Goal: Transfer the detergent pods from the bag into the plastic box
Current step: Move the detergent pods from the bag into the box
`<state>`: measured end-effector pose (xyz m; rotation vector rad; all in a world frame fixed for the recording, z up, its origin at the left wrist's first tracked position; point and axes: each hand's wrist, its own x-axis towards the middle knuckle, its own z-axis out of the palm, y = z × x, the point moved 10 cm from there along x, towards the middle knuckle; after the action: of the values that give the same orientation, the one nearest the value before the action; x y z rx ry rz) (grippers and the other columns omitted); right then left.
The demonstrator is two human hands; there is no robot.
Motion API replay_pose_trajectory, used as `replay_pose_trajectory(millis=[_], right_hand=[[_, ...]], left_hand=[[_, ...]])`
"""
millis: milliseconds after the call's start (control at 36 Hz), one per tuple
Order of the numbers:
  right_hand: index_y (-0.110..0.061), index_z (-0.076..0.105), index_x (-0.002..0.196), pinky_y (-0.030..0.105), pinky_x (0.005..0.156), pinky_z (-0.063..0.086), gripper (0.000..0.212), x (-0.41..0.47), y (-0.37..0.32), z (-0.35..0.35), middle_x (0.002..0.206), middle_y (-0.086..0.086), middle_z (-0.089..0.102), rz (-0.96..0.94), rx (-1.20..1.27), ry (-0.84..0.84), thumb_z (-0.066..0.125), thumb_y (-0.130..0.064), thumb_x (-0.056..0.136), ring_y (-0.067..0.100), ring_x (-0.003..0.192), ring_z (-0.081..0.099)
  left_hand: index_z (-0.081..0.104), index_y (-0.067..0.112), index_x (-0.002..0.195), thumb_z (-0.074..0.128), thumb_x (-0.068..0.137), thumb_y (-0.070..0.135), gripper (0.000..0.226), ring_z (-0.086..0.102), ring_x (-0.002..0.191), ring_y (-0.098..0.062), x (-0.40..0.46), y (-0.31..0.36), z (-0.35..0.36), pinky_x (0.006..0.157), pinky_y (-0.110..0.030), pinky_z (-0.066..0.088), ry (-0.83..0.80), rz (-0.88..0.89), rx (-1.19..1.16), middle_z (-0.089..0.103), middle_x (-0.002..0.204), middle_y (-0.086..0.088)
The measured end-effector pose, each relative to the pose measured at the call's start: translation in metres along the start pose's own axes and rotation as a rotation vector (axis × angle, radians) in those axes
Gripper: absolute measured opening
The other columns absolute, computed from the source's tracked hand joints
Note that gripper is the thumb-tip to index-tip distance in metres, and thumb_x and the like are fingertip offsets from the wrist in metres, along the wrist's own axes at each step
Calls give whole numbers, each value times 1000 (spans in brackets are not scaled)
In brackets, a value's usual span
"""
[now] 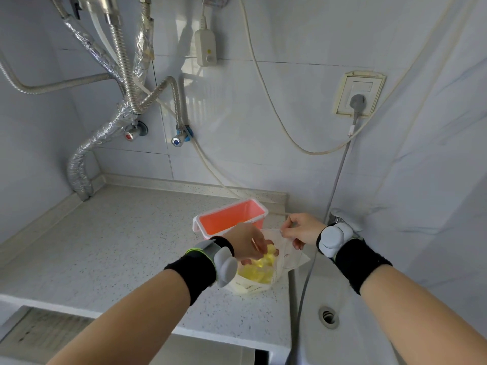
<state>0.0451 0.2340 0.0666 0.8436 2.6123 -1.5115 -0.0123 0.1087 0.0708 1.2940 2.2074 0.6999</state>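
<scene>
White wall tiles (303, 101) rise behind a speckled grey desk (118, 246), with foil-wrapped pipes (87, 148) in the corner, a plugged-in socket (358, 93) to the right and a white sink (332, 299) beside the desk edge. At that edge lies a clear bag (266, 270) of yellow pods (259, 270), touching a pink plastic box (232, 218) just behind it — nothing shows inside the box. Left hand (245, 241) reaches into the bag's mouth, its fingers (261, 245) closed around a pod near the top of the heap. Right hand (300, 230) has its fingers pinched on the bag's upper rim, holding the opening up. Both wrists wear black bands with grey devices.
</scene>
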Motion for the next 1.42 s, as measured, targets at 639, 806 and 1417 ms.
replay_pose_trajectory(millis=[639,806,1417], right_hand=[[-11,53,75,21,40,41,10,2,-7,10,58,9,54,-19,-69,-67,58,-5,81,10,34,49],[-11,52,76,21,40,40,11,2,-4,7,59,9,53,-23,-71,-65,58,-4,81,10,34,49],[-11,51,76,21,39,39,12,5,-2,8,54,8,52,-20,-69,-95,57,-3,81,11,33,48]], left_hand=[[73,20,72,75,75,10,11,60,50,0,-3,-10,-130,57,-14,50,298,-93,-51,69,69,3],[74,20,74,73,75,14,7,59,77,-7,-6,-38,-125,73,-22,43,309,-215,51,67,78,5],[72,26,105,51,86,7,35,59,109,-16,11,-34,-99,90,-25,45,131,-175,140,64,119,2]])
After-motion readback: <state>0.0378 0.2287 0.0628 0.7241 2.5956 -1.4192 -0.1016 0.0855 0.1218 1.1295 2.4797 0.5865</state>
